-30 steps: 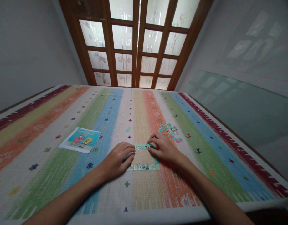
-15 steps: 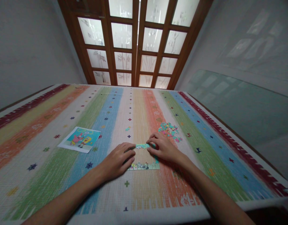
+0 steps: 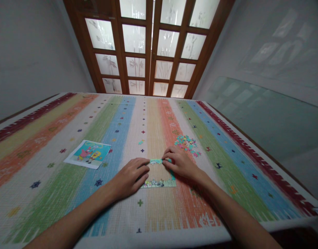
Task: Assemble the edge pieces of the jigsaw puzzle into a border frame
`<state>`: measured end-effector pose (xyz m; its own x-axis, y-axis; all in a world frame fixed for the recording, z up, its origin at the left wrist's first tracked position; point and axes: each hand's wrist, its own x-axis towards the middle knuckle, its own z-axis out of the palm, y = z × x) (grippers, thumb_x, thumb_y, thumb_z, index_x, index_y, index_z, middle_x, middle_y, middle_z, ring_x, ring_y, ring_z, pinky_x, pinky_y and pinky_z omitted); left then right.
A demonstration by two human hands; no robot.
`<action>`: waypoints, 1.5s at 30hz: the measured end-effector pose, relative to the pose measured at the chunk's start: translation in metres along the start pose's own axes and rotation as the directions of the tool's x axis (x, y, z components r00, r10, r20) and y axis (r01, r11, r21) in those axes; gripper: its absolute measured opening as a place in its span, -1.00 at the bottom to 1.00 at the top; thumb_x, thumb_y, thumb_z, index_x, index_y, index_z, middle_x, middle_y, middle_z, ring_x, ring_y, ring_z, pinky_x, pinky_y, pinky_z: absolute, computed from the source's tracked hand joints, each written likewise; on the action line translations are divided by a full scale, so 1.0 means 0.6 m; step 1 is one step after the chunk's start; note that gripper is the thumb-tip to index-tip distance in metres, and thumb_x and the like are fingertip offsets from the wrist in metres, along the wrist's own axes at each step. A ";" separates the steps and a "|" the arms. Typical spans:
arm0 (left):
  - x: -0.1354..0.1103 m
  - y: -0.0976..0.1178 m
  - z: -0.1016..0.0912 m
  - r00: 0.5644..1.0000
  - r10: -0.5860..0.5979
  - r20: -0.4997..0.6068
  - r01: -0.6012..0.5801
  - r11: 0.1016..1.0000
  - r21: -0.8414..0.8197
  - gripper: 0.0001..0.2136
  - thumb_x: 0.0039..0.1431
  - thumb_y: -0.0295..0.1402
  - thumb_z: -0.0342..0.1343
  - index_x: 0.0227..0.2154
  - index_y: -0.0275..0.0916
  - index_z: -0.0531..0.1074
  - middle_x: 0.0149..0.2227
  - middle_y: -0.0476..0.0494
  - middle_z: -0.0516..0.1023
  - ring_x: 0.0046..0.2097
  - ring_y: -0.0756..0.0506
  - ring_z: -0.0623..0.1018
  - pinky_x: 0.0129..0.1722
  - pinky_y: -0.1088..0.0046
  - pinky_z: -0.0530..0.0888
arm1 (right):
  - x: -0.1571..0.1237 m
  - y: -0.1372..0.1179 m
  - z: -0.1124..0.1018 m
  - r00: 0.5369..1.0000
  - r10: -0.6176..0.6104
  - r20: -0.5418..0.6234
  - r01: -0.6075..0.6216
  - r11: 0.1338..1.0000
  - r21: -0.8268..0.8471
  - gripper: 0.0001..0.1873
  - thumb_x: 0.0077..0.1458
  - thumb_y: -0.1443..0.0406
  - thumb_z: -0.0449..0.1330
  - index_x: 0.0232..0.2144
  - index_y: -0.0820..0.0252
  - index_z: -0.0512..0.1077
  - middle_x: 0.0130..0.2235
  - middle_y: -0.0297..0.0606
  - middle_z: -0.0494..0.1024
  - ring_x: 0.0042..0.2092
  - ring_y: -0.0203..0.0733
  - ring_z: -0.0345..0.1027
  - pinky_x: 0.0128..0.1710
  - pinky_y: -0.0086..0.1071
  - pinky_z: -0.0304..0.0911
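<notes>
A partly built jigsaw frame lies flat on the striped tablecloth in front of me. Its bottom strip and a short top strip show between my hands. My left hand rests palm down on the frame's left side, fingers stretched toward the top strip. My right hand lies on the frame's right side, fingers curled and pressed on the right end of the top strip. A heap of loose puzzle pieces sits just beyond my right hand.
A picture card of cartoon characters lies to the left. One or two stray pieces lie farther back at the middle. A wooden door with frosted panes stands behind the table. The table's right edge runs along a glass-panelled wall.
Both hands stay on the jigsaw frame with only slight finger shifts. The view has tilted a little.
</notes>
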<state>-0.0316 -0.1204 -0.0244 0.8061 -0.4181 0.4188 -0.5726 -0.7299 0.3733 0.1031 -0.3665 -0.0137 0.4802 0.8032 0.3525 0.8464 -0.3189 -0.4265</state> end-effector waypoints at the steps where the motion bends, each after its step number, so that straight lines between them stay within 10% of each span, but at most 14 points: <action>1: 0.000 0.000 0.000 1.000 0.000 0.003 0.000 1.000 0.001 -0.85 0.42 -0.42 0.03 -0.05 -0.22 0.46 0.12 -0.29 0.51 0.14 -0.23 0.50 0.15 0.05 0.49 | 0.000 0.001 0.002 1.000 -0.002 -0.001 0.002 1.000 -0.003 -0.92 0.22 0.40 0.26 -0.31 0.16 0.57 -0.20 -0.16 0.53 -0.14 -0.07 0.39 -0.12 -0.18 0.28; 45: 0.026 -0.008 -0.028 0.993 -0.097 0.060 0.106 0.978 -0.179 -0.84 0.41 -0.33 0.02 -0.11 -0.15 0.50 -0.07 -0.18 0.62 -0.04 -0.16 0.59 -0.01 0.20 0.54 | -0.008 0.019 0.011 0.993 -0.112 -0.023 0.110 0.992 -0.067 -0.83 0.23 0.42 0.22 -0.32 0.15 0.61 -0.25 -0.18 0.52 -0.18 -0.09 0.35 -0.17 -0.25 0.23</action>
<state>-0.0186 -0.1147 -0.0057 0.8653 -0.3771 0.3302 -0.5012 -0.6614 0.5580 0.1090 -0.3710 -0.0257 0.3876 0.8221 0.4171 0.9077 -0.2612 -0.3285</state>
